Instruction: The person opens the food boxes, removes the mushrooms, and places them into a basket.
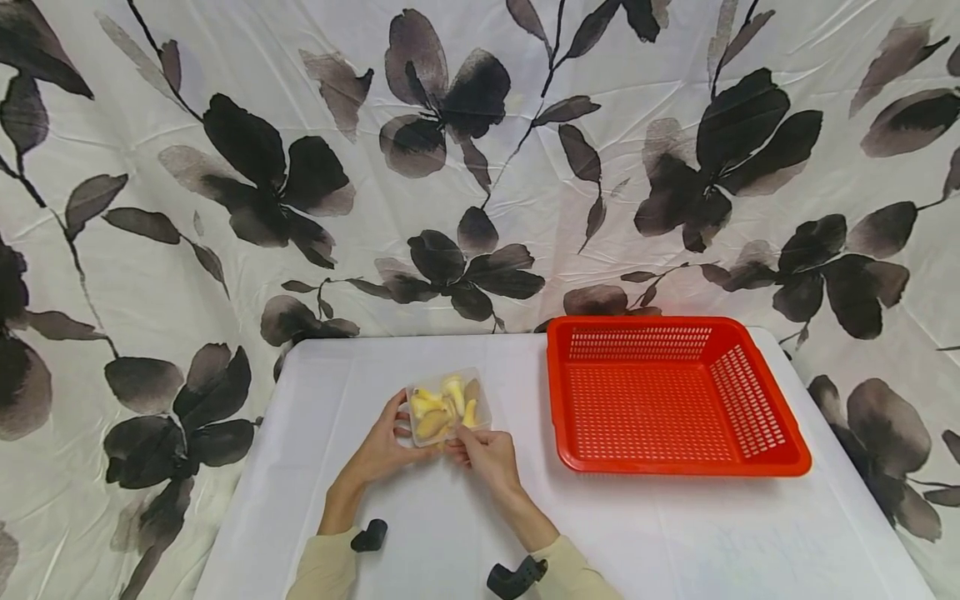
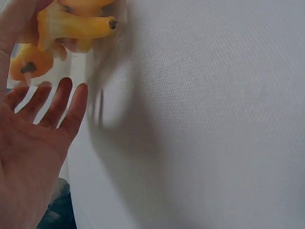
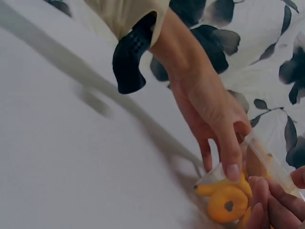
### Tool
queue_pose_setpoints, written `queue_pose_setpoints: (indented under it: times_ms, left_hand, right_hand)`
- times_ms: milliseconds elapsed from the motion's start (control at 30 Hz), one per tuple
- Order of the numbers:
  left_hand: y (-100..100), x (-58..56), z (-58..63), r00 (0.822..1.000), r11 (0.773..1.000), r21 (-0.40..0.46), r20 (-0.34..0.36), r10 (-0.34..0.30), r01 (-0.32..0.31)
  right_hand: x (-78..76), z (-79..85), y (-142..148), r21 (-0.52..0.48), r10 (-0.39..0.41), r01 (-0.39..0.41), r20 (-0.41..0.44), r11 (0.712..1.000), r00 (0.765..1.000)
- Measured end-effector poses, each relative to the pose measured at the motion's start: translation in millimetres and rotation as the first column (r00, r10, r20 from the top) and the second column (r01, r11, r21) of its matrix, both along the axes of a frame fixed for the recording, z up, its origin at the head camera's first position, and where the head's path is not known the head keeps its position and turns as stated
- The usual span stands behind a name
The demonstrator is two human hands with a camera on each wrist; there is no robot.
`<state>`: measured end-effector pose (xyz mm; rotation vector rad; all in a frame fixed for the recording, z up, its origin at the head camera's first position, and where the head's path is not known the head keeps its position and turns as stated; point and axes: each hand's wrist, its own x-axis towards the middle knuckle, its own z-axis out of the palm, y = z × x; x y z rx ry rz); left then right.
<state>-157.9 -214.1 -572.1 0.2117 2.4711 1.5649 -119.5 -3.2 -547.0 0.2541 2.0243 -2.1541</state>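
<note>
A clear plastic box (image 1: pixel 482 410) holds several yellow mushroom-like pieces (image 1: pixel 430 406), some with dark stem ends in the wrist views. My left hand (image 1: pixel 381 450) grips the box from its left side, thumb along the near edge and fingers around the far side. In the left wrist view, the fingers (image 2: pixel 71 112) are spread against the box. My right hand (image 1: pixel 491 458) pinches the near right edge of the box with curled fingers. The right wrist view shows both hands meeting there. The box is held tilted over the table, its shadow falling below.
A red perforated plastic basket (image 1: pixel 681 462) stands on the right of the white-covered table (image 1: pixel 480 533). Behind the table hangs a white cloth (image 1: pixel 525 208) with dark flowers. Each wrist wears a black camera (image 1: pixel 517 577).
</note>
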Motion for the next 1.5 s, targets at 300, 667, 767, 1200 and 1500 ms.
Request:
queue_pose_setpoints:
  times_ms: [300,667,767,1200,1500]
  left_hand:
    - [-0.8,-0.3,-0.3,1.000,1.000,-0.003,-0.022,0.001,-0.001]
    - [-1.1,-1.0,-0.8,1.000,1.000,0.013,-0.031,-0.008,0.008]
    - [-1.0,-0.6,-0.1,1.000,1.000,0.021,-0.017,-0.008,0.009]
    - [-3.6,0.9,6.6,0.995,0.999,-0.035,0.102,-0.005,0.009]
    - [-11.0,-1.1,22.2,0.981,0.998,0.000,0.180,-0.066,0.067]
  right_hand:
    - [-0.2,11.8,-4.2,-0.023,-0.043,0.043,0.014,0.999,0.999]
    - [1.8,28.7,-4.0,-0.037,-0.055,0.056,0.016,0.998,0.998]
    - [-4.1,19.6,-5.5,-0.040,-0.070,0.070,0.000,0.997,0.998]
    - [-12.1,26.1,10.8,0.001,0.091,-0.092,-0.145,0.996,0.985]
    - [-23.4,35.8,32.2,0.138,0.090,-0.056,-0.254,0.989,0.963]
